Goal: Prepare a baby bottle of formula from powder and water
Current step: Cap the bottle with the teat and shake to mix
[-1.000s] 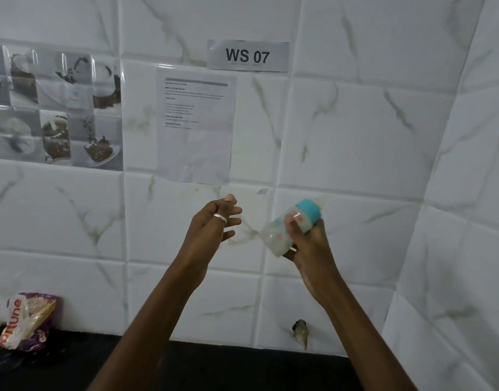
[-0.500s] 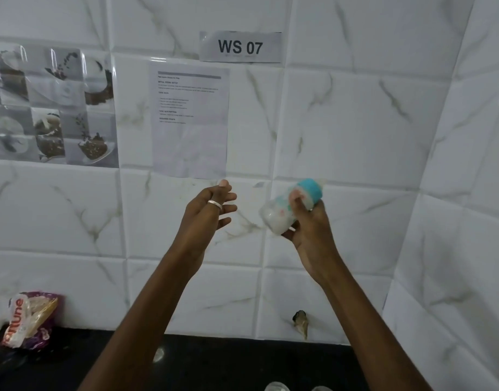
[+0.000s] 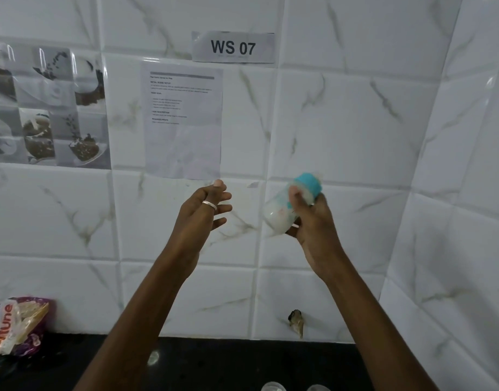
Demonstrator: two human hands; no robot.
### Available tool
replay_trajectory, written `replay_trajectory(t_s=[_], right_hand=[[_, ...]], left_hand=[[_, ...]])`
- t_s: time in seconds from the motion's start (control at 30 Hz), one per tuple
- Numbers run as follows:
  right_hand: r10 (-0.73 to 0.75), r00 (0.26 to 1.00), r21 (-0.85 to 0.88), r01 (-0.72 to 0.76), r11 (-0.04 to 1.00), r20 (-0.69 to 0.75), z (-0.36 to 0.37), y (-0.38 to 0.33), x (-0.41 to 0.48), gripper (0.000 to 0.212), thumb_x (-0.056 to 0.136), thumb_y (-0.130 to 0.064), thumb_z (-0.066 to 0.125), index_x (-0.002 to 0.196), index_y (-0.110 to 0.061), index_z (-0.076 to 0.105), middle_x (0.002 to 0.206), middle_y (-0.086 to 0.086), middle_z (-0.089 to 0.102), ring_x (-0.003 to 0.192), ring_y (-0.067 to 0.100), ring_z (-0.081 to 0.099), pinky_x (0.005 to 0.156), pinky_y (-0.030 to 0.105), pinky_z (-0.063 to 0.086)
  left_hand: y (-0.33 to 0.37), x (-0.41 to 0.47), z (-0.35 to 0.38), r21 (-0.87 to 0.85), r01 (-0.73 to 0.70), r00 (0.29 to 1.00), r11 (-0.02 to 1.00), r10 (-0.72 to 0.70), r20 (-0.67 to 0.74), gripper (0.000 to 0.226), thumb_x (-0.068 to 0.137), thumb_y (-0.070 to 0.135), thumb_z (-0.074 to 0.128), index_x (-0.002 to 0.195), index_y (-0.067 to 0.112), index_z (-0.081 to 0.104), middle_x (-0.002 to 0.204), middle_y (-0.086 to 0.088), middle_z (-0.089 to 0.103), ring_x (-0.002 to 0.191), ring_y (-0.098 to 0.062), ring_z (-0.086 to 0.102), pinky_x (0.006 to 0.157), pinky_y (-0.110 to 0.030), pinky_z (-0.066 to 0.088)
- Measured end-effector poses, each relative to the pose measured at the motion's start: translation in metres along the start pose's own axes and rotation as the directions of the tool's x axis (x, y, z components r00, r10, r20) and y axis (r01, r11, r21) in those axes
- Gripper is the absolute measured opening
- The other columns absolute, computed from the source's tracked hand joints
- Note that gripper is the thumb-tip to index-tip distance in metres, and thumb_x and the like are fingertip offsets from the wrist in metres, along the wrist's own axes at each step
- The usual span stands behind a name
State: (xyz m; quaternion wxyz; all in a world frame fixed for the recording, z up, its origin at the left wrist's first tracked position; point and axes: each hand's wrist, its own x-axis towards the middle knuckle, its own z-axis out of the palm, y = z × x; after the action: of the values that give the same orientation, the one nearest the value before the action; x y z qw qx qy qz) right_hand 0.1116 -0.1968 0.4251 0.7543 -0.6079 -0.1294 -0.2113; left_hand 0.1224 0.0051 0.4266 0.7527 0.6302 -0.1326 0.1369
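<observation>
Hands raised before tiled wall: right hand (image 3: 313, 221) wrapped around baby bottle (image 3: 287, 210), bottle tilted, teal cap (image 3: 309, 184) toward 1 o'clock, milky content inside, outline blurred; left hand (image 3: 203, 210) loose, fingers spread, holding nothing, ring on one finger, just beside bottle at its 9 o'clock. Sign (image 3: 233, 47) reads "WS 07"; printed sheet (image 3: 183, 122) below, text too small to read. Packet (image 3: 19, 324) at 8 o'clock on black table (image 3: 228, 365), lettering partly cut, "...rtune". Two pale rims at bottom edge cut off, unidentifiable. Wall corner close at 3 o'clock
</observation>
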Motion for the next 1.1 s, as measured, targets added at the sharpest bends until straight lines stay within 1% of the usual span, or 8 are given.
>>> replay_trajectory(t_s=[0.17,0.3,0.43,0.57,0.7,0.83,1.0,1.1], right_hand=[[0.05,0.988,-0.238,-0.013,0.971,0.147,-0.004,0.004,-0.005,0.058,0.077,-0.049,0.069,0.126,-0.026,0.051,0.122,0.006,0.064,0.113,0.025,0.068,0.088,0.043,0.062],[0.017,0.999,-0.017,-0.017,1.0,-0.031,-0.007,0.004,-0.001,0.055,0.083,-0.045,0.068,0.129,-0.021,0.047,0.116,0.002,0.064,0.109,0.022,0.069,0.085,0.044,0.062],[0.064,0.992,-0.23,-0.037,0.973,0.109,-0.009,0.009,-0.005,0.056,0.081,-0.048,0.071,0.126,-0.023,0.049,0.118,0.003,0.064,0.113,0.023,0.068,0.084,0.04,0.062],[0.009,0.998,0.033,-0.007,0.999,-0.055,-0.009,0.004,-0.001,0.059,0.079,-0.047,0.069,0.128,-0.021,0.048,0.121,0.004,0.063,0.109,0.021,0.069,0.083,0.042,0.061],[0.079,0.988,-0.208,-0.05,0.977,0.132,-0.008,0.007,-0.009,0.06,0.077,-0.049,0.07,0.127,-0.022,0.05,0.12,0.007,0.064,0.11,0.021,0.07,0.085,0.041,0.061],[0.016,0.999,0.062,-0.015,0.998,-0.029,-0.009,0.003,-0.007,0.054,0.079,-0.047,0.068,0.125,-0.024,0.05,0.12,0.003,0.063,0.109,0.02,0.069,0.083,0.042,0.061],[0.082,0.984,-0.184,-0.052,0.982,0.158,-0.008,0.009,-0.019,0.055,0.081,-0.046,0.071,0.127,-0.023,0.052,0.121,0.006,0.065,0.114,0.025,0.069,0.087,0.042,0.061],[0.019,1.0,0.057,-0.019,0.998,-0.007,-0.007,0.006,-0.019,0.051,0.084,-0.047,0.071,0.125,-0.023,0.051,0.118,0.003,0.065,0.109,0.021,0.07,0.086,0.044,0.061]], left_hand=[[0.002,0.0,0.002,0.011,-0.001,1.0,1.0,0.001,0.0,0.033,0.104,0.049,0.051,0.119,0.026,0.069,0.118,0.005,0.074,0.108,-0.015,0.072,0.102,-0.043,0.056],[0.001,-0.003,0.002,0.011,-0.007,1.0,1.0,0.007,0.02,0.033,0.104,0.047,0.052,0.12,0.024,0.069,0.118,0.005,0.075,0.106,-0.013,0.073,0.1,-0.041,0.057],[0.0,-0.005,0.001,0.021,-0.003,1.0,1.0,0.003,0.015,0.033,0.104,0.048,0.052,0.117,0.023,0.07,0.117,0.005,0.074,0.107,-0.015,0.073,0.1,-0.041,0.057],[0.0,-0.008,0.0,0.027,-0.002,1.0,1.0,0.001,0.023,0.033,0.103,0.048,0.052,0.115,0.023,0.069,0.118,0.005,0.074,0.107,-0.014,0.072,0.099,-0.04,0.057],[-0.001,-0.009,-0.001,0.022,0.008,1.0,1.0,-0.008,0.012,0.034,0.104,0.047,0.052,0.119,0.023,0.069,0.119,0.004,0.074,0.108,-0.015,0.072,0.101,-0.041,0.057],[-0.003,-0.011,-0.002,0.029,0.007,1.0,1.0,-0.008,0.017,0.034,0.103,0.049,0.052,0.118,0.023,0.069,0.117,0.006,0.074,0.107,-0.014,0.072,0.099,-0.04,0.057],[-0.003,-0.012,-0.003,0.019,0.022,1.0,1.0,-0.022,-0.004,0.035,0.104,0.048,0.052,0.123,0.023,0.068,0.118,0.006,0.074,0.109,-0.015,0.072,0.101,-0.041,0.057],[-0.005,-0.016,-0.003,0.026,0.02,1.0,0.999,-0.021,0.012,0.035,0.103,0.049,0.053,0.118,0.023,0.069,0.117,0.005,0.074,0.108,-0.015,0.072,0.101,-0.042,0.057]])
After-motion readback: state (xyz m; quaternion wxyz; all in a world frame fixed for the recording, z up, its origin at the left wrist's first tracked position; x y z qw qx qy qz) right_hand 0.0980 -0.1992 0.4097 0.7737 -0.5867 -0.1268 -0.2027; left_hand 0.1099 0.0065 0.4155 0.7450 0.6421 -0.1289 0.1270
